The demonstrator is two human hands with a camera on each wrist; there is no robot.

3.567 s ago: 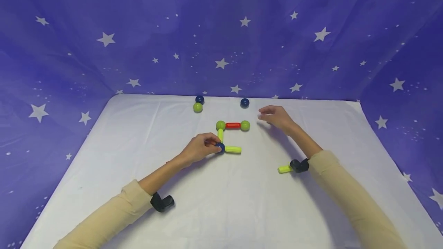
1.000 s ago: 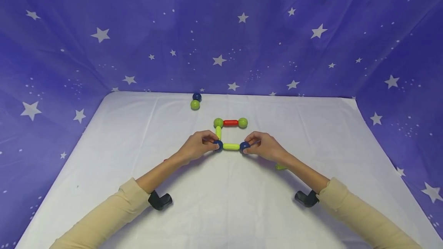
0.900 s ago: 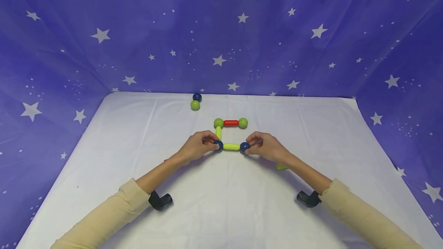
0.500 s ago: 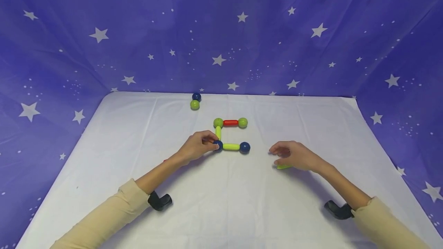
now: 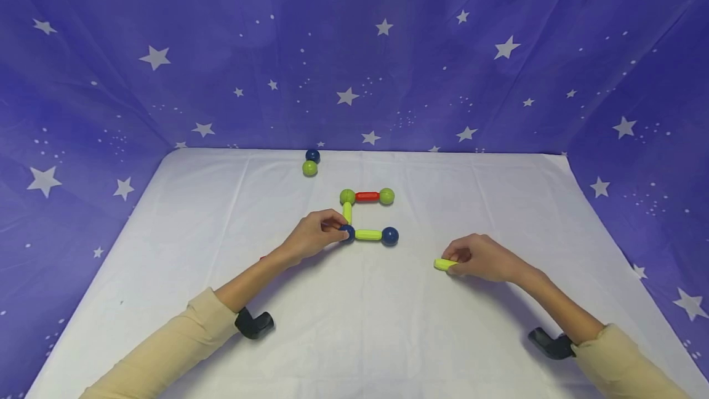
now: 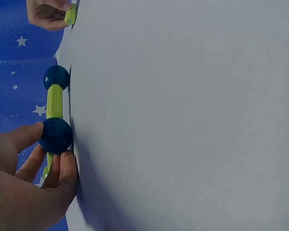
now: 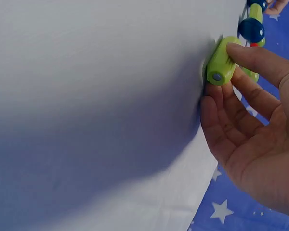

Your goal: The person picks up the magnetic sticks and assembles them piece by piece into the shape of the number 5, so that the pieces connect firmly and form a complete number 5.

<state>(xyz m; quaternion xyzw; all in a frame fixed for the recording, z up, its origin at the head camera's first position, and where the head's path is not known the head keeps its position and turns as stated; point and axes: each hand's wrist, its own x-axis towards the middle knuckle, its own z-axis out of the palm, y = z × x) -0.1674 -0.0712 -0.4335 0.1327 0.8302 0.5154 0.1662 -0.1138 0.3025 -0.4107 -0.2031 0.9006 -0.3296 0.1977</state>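
Observation:
My left hand point(image 5: 312, 239) pinches a blue ball point(image 6: 56, 135), the near left corner of a magnetic ball-and-rod piece lying on the table. From that ball one yellow-green rod point(image 5: 368, 235) runs right to a second blue ball point(image 5: 390, 236). Another yellow-green rod point(image 5: 347, 213) leads away to a green ball point(image 5: 347, 196), which a red rod point(image 5: 367, 196) joins to a further green ball point(image 5: 386, 196). Off to the right, my right hand point(image 5: 484, 257) pinches a loose yellow-green magnetic rod point(image 7: 222, 62) between thumb and fingers; its end shows a round metal dot.
At the back left of the white-covered table point(image 5: 210, 202), a loose blue ball point(image 5: 312, 156) and a green ball point(image 5: 309, 168) sit together. Something red point(image 5: 263, 258) peeks out by the left forearm, mostly hidden. A purple starry cloth point(image 5: 354, 66) rises behind the table.
The right hand brought the second blue ball from the back to the rod's free end, let go, moved right and took the loose yellow-green rod. The left hand has kept its hold.

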